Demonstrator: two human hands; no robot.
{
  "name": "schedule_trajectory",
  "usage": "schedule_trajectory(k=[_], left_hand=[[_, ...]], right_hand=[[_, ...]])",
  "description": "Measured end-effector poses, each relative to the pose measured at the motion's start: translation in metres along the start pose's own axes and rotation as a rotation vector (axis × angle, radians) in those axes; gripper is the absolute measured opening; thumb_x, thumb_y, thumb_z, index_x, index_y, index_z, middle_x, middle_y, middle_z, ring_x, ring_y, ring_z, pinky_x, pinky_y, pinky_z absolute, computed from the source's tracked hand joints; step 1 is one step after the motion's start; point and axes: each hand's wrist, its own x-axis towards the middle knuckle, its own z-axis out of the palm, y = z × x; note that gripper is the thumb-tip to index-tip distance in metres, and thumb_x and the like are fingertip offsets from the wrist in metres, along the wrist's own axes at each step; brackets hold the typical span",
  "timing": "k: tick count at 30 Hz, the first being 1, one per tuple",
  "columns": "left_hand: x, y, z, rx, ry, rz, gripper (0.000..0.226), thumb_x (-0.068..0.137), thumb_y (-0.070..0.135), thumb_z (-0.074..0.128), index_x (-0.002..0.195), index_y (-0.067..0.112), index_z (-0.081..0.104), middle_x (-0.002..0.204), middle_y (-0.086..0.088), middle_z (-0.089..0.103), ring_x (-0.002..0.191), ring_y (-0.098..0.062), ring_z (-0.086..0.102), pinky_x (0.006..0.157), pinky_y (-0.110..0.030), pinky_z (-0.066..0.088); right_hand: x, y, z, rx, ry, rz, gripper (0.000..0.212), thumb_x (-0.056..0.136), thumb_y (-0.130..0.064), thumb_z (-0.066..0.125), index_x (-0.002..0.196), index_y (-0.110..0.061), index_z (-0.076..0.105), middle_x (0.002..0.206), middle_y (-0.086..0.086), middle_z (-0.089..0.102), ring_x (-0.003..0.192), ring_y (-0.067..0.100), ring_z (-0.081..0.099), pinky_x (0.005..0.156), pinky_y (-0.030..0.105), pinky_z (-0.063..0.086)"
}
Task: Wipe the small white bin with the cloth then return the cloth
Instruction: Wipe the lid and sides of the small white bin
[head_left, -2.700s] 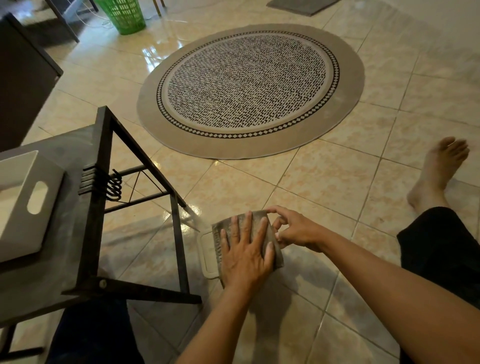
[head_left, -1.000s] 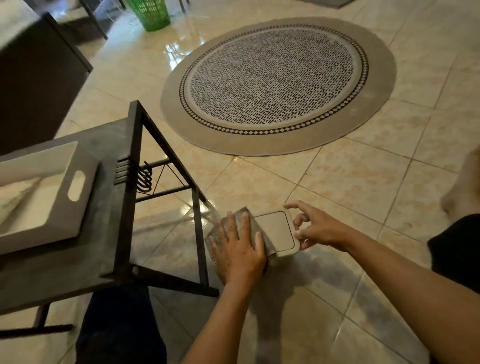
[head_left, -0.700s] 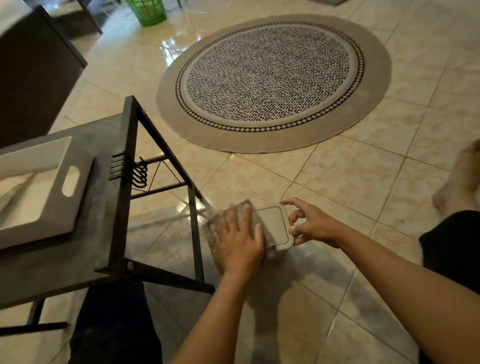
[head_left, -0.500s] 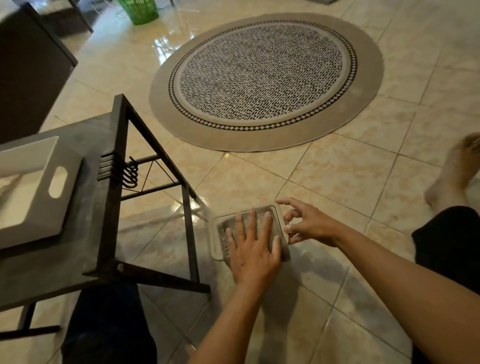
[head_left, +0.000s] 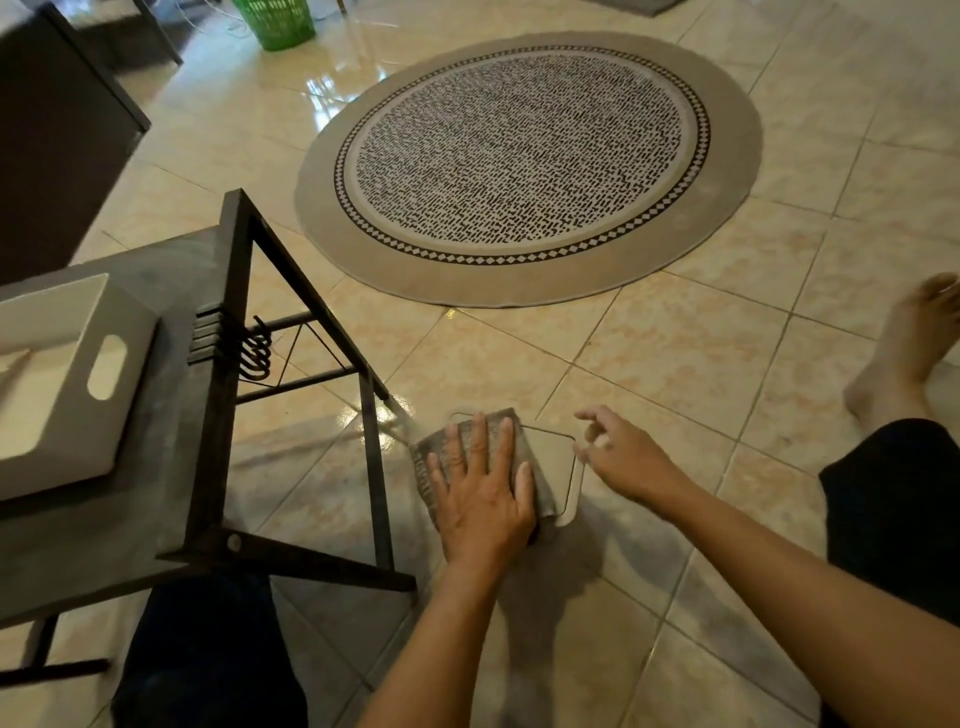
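Observation:
The small white bin (head_left: 560, 460) lies bottom-up on the tiled floor, just right of the table's leg. A grey cloth (head_left: 538, 470) covers its left and middle part. My left hand (head_left: 483, 499) rests flat on the cloth with fingers spread, pressing it onto the bin. My right hand (head_left: 623, 460) hovers at the bin's right edge with fingers loosely curled and apart, holding nothing. Whether it touches the rim I cannot tell.
A dark low table (head_left: 171, 270) stands at the left with a white handled tray (head_left: 67, 410) on it. A round patterned rug (head_left: 524, 156) lies ahead, a green basket (head_left: 275, 21) beyond. My bare foot (head_left: 904, 353) is at right, a dark cabinet (head_left: 52, 140) far left.
My left hand has slid the cloth leftward across the bin, uncovering its right part again. My right hand has drawn slightly off the bin's right edge.

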Motion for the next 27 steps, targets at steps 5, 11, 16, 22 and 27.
schedule_trajectory(k=[5, 11, 16, 22, 27], left_hand=[[0.005, -0.004, -0.004, 0.049, -0.036, 0.092, 0.063, 0.098, 0.054, 0.02, 0.154, 0.04, -0.006, 0.164, 0.004, -0.015, 0.148, -0.019, -0.025, 0.12, -0.053, -0.008], [0.008, 0.006, -0.001, 0.039, -0.037, -0.034, 0.065, 0.097, 0.054, 0.017, 0.154, 0.037, -0.009, 0.164, 0.001, -0.018, 0.148, -0.023, -0.024, 0.12, -0.053, -0.009], [0.009, 0.025, -0.003, 0.02, -0.078, -0.125, 0.065, 0.095, 0.053, 0.01, 0.152, 0.034, -0.016, 0.161, 0.0, -0.025, 0.145, -0.024, -0.03, 0.119, -0.052, -0.013], [-0.002, 0.023, -0.005, -0.062, -0.048, -0.083, 0.065, 0.093, 0.055, 0.009, 0.151, 0.035, -0.013, 0.162, 0.001, -0.021, 0.146, -0.022, -0.027, 0.118, -0.05, -0.014], [-0.007, 0.012, -0.004, -0.04, -0.023, -0.103, 0.064, 0.1, 0.053, 0.019, 0.154, 0.033, -0.008, 0.163, 0.0, -0.018, 0.147, -0.022, -0.024, 0.119, -0.049, -0.012]], right_hand=[[0.032, -0.018, -0.011, -0.164, -0.169, -0.109, 0.03, 0.1, -0.014, 0.048, 0.123, -0.023, 0.065, 0.117, 0.005, 0.064, 0.096, 0.02, 0.06, 0.073, 0.027, 0.046], [0.024, -0.008, -0.015, -0.129, -0.246, -0.127, 0.028, 0.097, -0.013, 0.056, 0.119, -0.027, 0.064, 0.097, -0.001, 0.061, 0.083, 0.016, 0.061, 0.068, 0.023, 0.047], [0.004, 0.001, -0.018, 0.052, -0.422, 0.001, 0.046, 0.09, -0.001, 0.059, 0.129, -0.026, 0.051, 0.089, 0.006, 0.06, 0.074, 0.014, 0.06, 0.067, 0.027, 0.057], [0.024, -0.021, -0.009, 0.018, -0.458, -0.047, 0.062, 0.087, 0.002, 0.06, 0.143, -0.019, 0.044, 0.096, 0.006, 0.062, 0.081, 0.017, 0.059, 0.077, 0.035, 0.055], [0.048, -0.053, -0.002, 0.07, -0.616, -0.053, 0.084, 0.082, 0.018, 0.056, 0.151, -0.024, 0.032, 0.094, 0.008, 0.056, 0.074, 0.013, 0.058, 0.067, 0.028, 0.054]])
